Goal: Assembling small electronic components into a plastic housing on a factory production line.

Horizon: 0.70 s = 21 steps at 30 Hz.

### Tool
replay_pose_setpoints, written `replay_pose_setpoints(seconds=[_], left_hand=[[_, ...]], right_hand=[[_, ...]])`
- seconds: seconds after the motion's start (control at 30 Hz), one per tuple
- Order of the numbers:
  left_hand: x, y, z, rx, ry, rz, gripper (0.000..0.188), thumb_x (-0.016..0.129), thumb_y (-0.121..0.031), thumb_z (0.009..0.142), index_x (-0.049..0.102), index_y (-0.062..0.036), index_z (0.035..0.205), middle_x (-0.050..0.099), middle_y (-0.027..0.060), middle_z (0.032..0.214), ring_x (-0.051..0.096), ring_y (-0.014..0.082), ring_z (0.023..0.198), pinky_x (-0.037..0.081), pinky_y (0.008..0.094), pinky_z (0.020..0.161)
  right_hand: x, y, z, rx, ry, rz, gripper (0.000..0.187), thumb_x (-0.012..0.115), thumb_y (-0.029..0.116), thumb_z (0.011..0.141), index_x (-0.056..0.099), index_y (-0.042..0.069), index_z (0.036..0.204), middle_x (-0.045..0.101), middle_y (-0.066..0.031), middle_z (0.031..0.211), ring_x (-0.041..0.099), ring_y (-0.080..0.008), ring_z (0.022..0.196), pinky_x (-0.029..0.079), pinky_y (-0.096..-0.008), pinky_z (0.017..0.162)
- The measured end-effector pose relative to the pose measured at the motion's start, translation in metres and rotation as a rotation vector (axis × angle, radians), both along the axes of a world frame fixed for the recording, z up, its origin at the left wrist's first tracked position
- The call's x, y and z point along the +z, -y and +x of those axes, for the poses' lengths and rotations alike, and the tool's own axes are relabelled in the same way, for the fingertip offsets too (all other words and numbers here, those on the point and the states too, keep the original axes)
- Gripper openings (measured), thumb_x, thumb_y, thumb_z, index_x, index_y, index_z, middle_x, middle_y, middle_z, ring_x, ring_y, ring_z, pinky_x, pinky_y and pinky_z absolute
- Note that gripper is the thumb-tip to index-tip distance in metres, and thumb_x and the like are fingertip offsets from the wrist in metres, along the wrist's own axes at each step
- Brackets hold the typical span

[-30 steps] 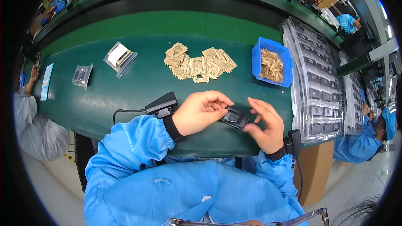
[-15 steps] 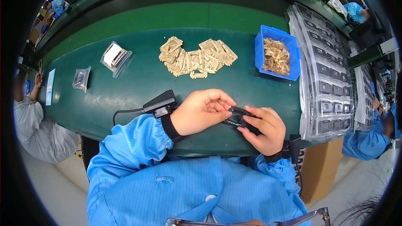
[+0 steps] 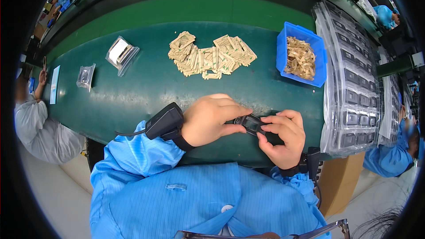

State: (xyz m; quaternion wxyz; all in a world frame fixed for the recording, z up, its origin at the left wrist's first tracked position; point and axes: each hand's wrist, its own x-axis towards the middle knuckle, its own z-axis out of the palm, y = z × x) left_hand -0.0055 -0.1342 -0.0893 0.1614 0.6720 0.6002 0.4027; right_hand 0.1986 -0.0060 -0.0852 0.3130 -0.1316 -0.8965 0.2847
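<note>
My left hand (image 3: 211, 119) and my right hand (image 3: 283, 136) meet over the near edge of the green table (image 3: 146, 88). Between their fingertips they hold one small black rectangular part (image 3: 250, 124) with a dark window in its middle. Each wrist carries a black strap-on device; the left wrist device (image 3: 164, 121) has a cable trailing left. Both forearms are in blue sleeves. The underside of the part is hidden by my fingers.
A pile of tan flat pieces (image 3: 211, 55) lies mid-table. A blue bin (image 3: 302, 54) of similar tan pieces stands at the right, beside stacked clear trays (image 3: 352, 84) of black parts. Two clear bags (image 3: 120, 53) lie at the left. Another person (image 3: 35, 119) sits at the left.
Both hands stayed together on the black part, shifting slightly on it. The view moved a little; the table items kept their places.
</note>
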Motion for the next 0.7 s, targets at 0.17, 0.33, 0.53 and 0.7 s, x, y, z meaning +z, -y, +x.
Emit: replay_pose_setpoints(seconds=[0.17,0.33,0.53,0.7], left_hand=[[0.004,-0.001,-0.011,-0.042,-0.086,0.064,0.051,0.085,-0.030,0.065,0.072,-0.0092,0.110,0.067,0.0079,0.116,0.065,0.0276,0.094,0.053,0.0371,0.079],[0.001,-0.002,-0.014,-0.167,-0.117,0.042,0.044,0.084,-0.027,0.068,0.073,-0.0073,0.107,0.065,0.0088,0.121,0.064,0.0289,0.099,0.054,0.0381,0.082],[-0.006,-0.003,-0.013,-0.187,-0.147,0.008,0.038,0.081,-0.021,0.072,0.073,-0.0060,0.106,0.066,0.0091,0.116,0.062,0.0288,0.102,0.054,0.0387,0.083],[-0.007,-0.004,-0.012,-0.186,-0.140,0.006,0.037,0.081,-0.021,0.072,0.073,-0.0054,0.105,0.067,0.0088,0.114,0.062,0.0281,0.103,0.054,0.0380,0.083]], right_hand=[[0.002,0.001,-0.001,0.003,0.046,-0.010,0.027,0.081,0.004,0.060,0.071,0.008,0.084,0.072,-0.0031,0.097,0.059,-0.0275,0.090,0.050,-0.0361,0.079],[0.000,0.001,-0.001,0.002,0.077,-0.013,0.028,0.081,0.005,0.060,0.071,0.007,0.086,0.072,-0.0031,0.097,0.059,-0.0268,0.090,0.049,-0.0362,0.079],[0.000,0.001,-0.002,0.010,0.100,-0.002,0.029,0.082,0.006,0.060,0.071,0.007,0.087,0.071,-0.0035,0.097,0.058,-0.0263,0.088,0.047,-0.0365,0.080],[0.003,0.001,-0.002,0.004,0.123,0.002,0.027,0.080,0.006,0.062,0.070,0.007,0.088,0.071,-0.0045,0.100,0.058,-0.0276,0.089,0.046,-0.0377,0.080]])
